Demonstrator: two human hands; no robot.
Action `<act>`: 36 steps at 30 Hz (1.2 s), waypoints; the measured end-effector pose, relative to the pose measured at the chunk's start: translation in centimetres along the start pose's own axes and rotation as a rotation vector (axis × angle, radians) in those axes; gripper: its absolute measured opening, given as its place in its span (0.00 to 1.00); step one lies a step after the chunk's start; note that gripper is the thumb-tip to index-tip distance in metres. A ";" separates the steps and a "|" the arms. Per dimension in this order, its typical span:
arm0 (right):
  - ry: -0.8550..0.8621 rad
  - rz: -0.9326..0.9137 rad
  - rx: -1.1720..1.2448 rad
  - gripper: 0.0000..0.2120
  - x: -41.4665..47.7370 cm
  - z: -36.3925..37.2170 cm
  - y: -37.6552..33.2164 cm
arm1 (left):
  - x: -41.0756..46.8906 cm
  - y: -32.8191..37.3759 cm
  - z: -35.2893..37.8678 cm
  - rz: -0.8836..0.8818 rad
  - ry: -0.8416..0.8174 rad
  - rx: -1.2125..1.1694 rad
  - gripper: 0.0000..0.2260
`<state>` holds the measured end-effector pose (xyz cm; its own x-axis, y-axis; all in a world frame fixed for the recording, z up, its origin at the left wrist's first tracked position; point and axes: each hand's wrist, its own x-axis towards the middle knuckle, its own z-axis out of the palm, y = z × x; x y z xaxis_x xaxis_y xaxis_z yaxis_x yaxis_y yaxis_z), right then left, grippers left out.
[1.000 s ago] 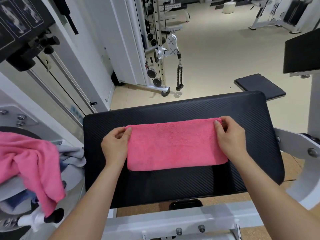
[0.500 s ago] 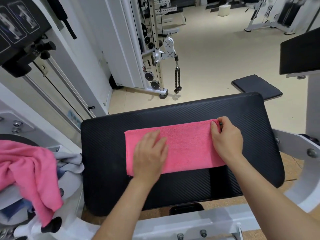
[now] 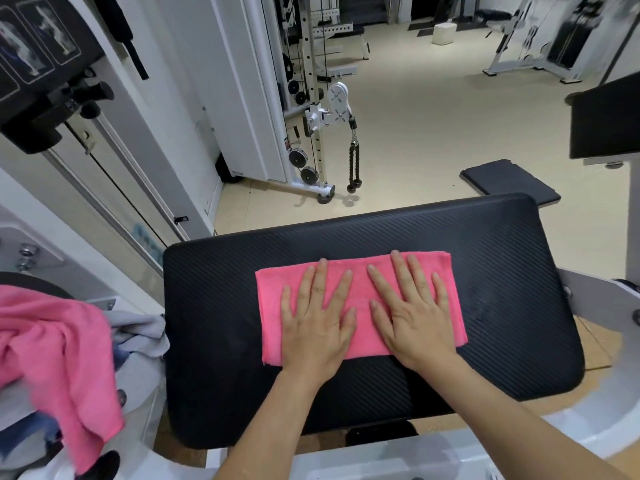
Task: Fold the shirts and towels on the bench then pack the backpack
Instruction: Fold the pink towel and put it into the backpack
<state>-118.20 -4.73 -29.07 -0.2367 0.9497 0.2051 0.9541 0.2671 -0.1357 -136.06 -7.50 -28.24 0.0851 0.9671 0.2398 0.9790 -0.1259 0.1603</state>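
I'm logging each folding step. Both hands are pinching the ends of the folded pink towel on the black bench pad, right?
Not quite. The head view shows the left hand and the right hand pinching nothing: both lie flat, fingers spread, on top of the folded pink towel. The towel does lie on the black bench pad.

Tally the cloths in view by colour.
Pink: 2, the towel on the bench and a pink cloth draped on the left pile.
Grey: 1, a grey cloth in that pile.
Blue: 1, a blue cloth, mostly hidden.
Total: 4.
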 end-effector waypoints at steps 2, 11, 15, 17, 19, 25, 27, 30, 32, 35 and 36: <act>0.023 0.008 -0.019 0.27 0.2 0.4 0.2 | -0.7 -0.8 -0.8 -0.029 0.035 -0.100 0.23; 0.105 0.013 -0.055 0.27 0.4 1.0 0.0 | -3.9 -4.6 -2.2 -0.564 0.284 -0.489 0.18; 0.102 0.029 -0.046 0.27 0.4 0.9 -0.2 | -2.5 -4.1 -2.8 -0.682 0.201 -0.470 0.05; 0.088 0.034 -0.041 0.27 0.3 0.8 -0.2 | -2.2 -3.5 -3.0 -0.695 0.170 -0.425 0.06; 0.072 0.032 -0.050 0.27 0.2 0.8 -0.3 | -2.5 -3.0 -3.2 -0.680 0.183 -0.449 0.07; 0.021 0.022 -0.034 0.28 0.3 -0.2 -0.4 | -3.3 -2.9 -4.8 -0.664 0.186 -0.844 0.14; -0.008 0.017 -0.019 0.28 0.0 -0.7 -0.4 | -3.5 -3.0 -5.3 -0.657 0.185 -0.981 0.18; -0.025 0.071 0.054 0.28 0.0 -1.6 -1.7 | -4.7 -3.7 -5.8 -0.592 0.228 -0.896 0.19; 0.043 0.039 0.103 0.29 -0.2 -2.1 -4.1 | -5.6 -4.2 -6.0 -0.557 0.269 -0.783 0.19; 0.080 -0.160 0.163 0.27 -1.4 -1.1 -8.9 | -7.2 -5.1 -6.2 -0.577 0.319 -0.711 0.20; 0.051 -0.192 0.158 0.27 -1.7 -0.4 -9.9 | -7.7 -5.6 -6.1 -0.590 0.305 -0.704 0.19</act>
<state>-127.18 -9.09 -27.65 -0.3973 0.8706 0.2902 0.8511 0.4678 -0.2382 -143.31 -15.55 -25.10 -0.5338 0.8304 0.1594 0.5051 0.1620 0.8477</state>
